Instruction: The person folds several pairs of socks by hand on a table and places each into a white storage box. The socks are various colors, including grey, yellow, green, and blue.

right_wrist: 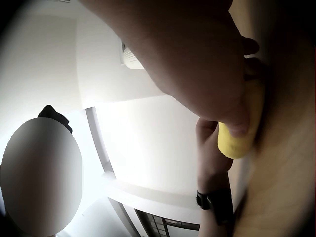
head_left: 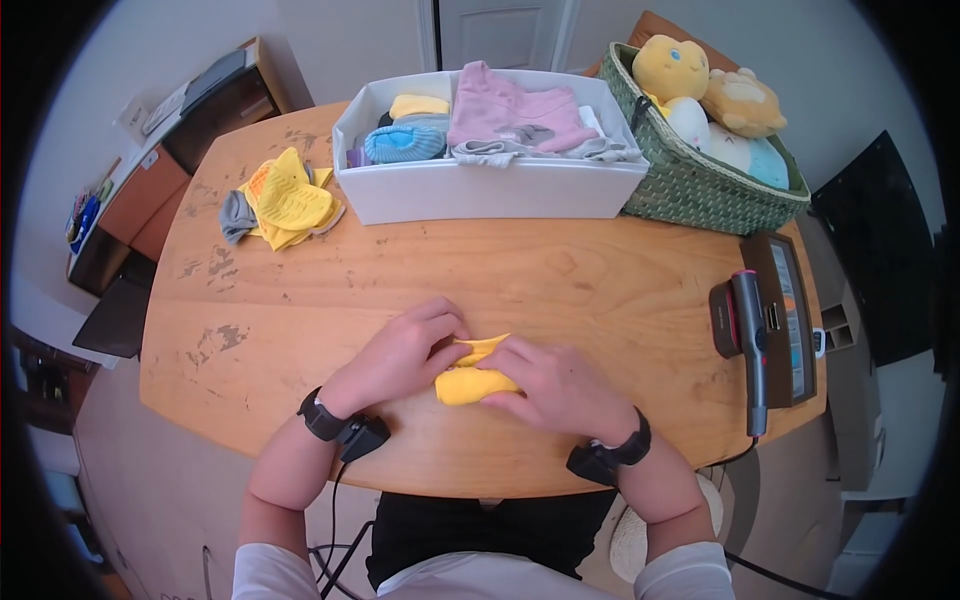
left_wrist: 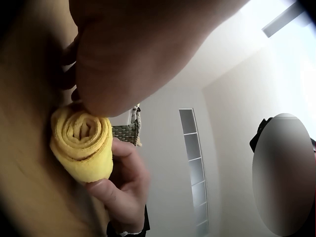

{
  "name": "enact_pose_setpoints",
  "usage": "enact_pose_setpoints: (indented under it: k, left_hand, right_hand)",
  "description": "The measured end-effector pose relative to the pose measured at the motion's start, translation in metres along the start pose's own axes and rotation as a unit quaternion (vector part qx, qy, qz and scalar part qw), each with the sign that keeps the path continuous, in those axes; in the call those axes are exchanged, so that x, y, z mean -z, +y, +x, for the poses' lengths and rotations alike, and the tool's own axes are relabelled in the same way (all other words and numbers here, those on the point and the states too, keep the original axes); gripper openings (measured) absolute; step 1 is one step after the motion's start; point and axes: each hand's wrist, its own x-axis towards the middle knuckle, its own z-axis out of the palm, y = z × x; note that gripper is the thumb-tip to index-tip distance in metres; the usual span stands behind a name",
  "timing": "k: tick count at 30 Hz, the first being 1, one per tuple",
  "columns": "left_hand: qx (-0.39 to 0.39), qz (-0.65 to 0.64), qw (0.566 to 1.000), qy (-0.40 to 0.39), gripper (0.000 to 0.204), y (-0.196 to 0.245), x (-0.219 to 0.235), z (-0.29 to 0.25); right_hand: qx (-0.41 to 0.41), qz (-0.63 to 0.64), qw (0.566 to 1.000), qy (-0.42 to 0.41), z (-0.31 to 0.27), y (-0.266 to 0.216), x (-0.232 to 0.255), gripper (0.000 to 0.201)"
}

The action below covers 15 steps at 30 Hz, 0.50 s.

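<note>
Bright, even daylight overhead — fisheye-dark corners, wrist views blown out and blurred up close.

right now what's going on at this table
A person sits at a wooden table with both hands on a small yellow cloth, which the left wrist view shows wound into a tight roll. The left hand and right hand both grip it near the table's front edge. Farther back, a white bin holds folded clothes, more yellow pieces lie to its left, and a green basket holds plush toys.

Two hands (head_left: 400,355) (head_left: 555,385), one white bin (head_left: 480,190), one basket (head_left: 700,190), two plush toys (head_left: 670,68) (head_left: 743,102).
</note>
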Motion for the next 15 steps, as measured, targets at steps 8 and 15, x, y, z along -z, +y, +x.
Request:
enact_pose_setpoints:
  k: [8, 15]
  left_hand:
    - [0.007, -0.122, 0.992, -0.008, 0.006, 0.0051, -0.0056, -0.0014]
    - [0.033, -0.087, 0.996, 0.004, 0.014, 0.0081, -0.0091, -0.0009]
  right_hand:
    - [-0.025, 0.015, 0.999, -0.022, 0.0000, 0.0023, 0.0025, 0.032]
    - [-0.052, 0.017, 0.998, 0.018, 0.0021, -0.0016, 0.0031, 0.029]
